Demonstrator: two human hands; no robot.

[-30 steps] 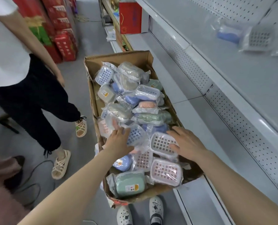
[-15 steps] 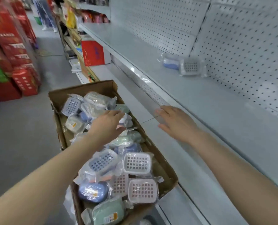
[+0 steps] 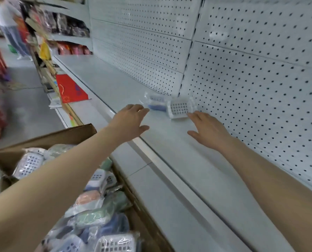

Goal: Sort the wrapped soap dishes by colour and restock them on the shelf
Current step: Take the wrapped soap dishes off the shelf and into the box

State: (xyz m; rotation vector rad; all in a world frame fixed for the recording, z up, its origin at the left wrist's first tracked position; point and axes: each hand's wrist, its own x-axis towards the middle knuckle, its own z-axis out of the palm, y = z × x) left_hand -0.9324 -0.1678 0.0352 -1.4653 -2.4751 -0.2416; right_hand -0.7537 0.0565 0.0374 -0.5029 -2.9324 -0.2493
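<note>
While the left hand and right hand reach over the shelf, each grip is apart, fingers spread, holding nothing. A blue soap dish and a white soap dish lie wrapped on the shelf just past both hands. More wrapped soap dishes fill the cardboard box below.

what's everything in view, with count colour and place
blue soap dish: one, blue, wrapped, back of shelf
white soap dish: one, white, right beside the blue one
boxed soap dishes: many, blue, green, pink, white, piled in the box
cardboard box: one, brown, bottom left below the shelf
shelf: one, pale grey, across the middle
pegboard: one wall, white, behind the shelf
red bag: one, red, lower shelf further along
other person: one, top left, down the aisle
left hand: open, above the shelf's front edge
right hand: open, over the shelf, near the white dish
</note>
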